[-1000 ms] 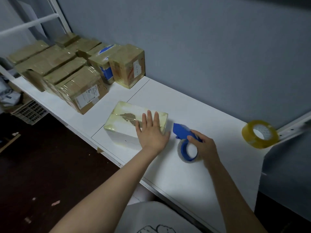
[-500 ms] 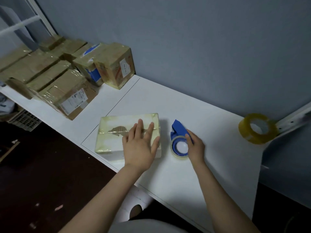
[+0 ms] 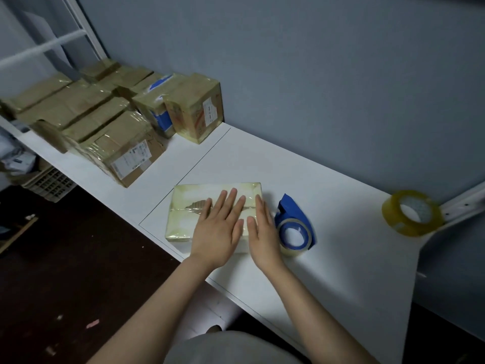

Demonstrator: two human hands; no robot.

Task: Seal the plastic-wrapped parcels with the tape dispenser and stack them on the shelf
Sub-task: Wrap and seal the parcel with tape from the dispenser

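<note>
The plastic-wrapped parcel lay flat on the counter, left hand and right hand resting on top of it, fingers straight and gripping nothing. The blue tape dispenser sat just right of the parcel; sealed boxes stood well left of it.

You will find no legible text in this view. A white shipping label with rows of fine print stands on the side of the nearest brown parcel, and a smaller white label on the cube-shaped parcel. Both are too small and blurred to read, as is the red print on the cube-shaped parcel.
</note>
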